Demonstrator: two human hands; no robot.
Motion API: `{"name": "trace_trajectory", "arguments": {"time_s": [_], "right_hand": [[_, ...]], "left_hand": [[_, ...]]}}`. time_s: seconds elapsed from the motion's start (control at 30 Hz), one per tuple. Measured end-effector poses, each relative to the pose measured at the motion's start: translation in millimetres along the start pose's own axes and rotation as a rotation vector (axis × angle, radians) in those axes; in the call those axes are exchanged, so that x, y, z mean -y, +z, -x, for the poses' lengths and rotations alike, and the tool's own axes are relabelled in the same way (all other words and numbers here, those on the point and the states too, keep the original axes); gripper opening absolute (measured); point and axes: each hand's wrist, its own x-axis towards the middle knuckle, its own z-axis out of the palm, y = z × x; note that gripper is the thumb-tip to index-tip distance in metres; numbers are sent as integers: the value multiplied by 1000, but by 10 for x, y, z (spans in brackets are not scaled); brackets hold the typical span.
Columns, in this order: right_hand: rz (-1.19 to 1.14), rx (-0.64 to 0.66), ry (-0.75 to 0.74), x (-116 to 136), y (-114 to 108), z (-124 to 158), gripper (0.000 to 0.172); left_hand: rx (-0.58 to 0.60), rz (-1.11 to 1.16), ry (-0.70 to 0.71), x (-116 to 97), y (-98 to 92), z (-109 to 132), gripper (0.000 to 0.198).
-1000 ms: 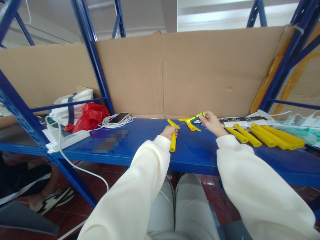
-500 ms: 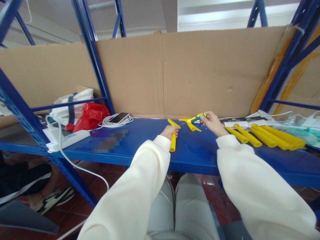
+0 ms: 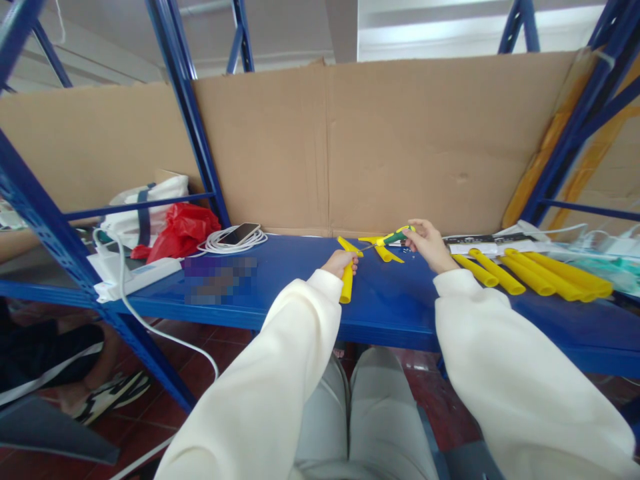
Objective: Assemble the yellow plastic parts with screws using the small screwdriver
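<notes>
My left hand (image 3: 341, 263) is closed around a yellow tube-shaped part (image 3: 346, 288) with a wider crosswise top, held over the front half of the blue shelf. In my right hand (image 3: 425, 241), the fingers pinch the end of a green and yellow screwdriver (image 3: 397, 236). Its shaft points left and its tip meets the top of the held yellow part. Behind the screwdriver, a second yellow part (image 3: 384, 253) lies on the shelf. Small bits (image 3: 411, 253) lie beside my right hand, too small to make out.
Several yellow tubes (image 3: 543, 273) lie at the right. At the left are a phone (image 3: 241, 233) on a coiled white cable (image 3: 220, 244), a red bag (image 3: 181, 230) and a power strip (image 3: 145, 275). Cardboard (image 3: 400, 147) stands behind. A person's leg and shoe (image 3: 113, 399) show lower left.
The fingers of my right hand have shifted slightly on the screwdriver's end. My left hand and the yellow part stay nearly in place; the view has moved very slightly.
</notes>
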Motion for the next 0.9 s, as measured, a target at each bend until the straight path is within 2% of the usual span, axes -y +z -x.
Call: {"name": "trace_trajectory", "arguments": {"time_s": [0.33,0.57,0.67,0.9], "right_hand": [[-126,-29,64,24,26,33,54],[-336,178,72,25,-68,12,49],[-337,222,62,23,-82,14,43],[-256,175,23,-67,-78,-23,42]], "left_hand": [[22,-90,-11,-57,28,83,30],[19,-102,18,-16,13,28,24],[13,-110,28,5,7,3,24],[27,-122,22,6,-4,-5,20]]}}
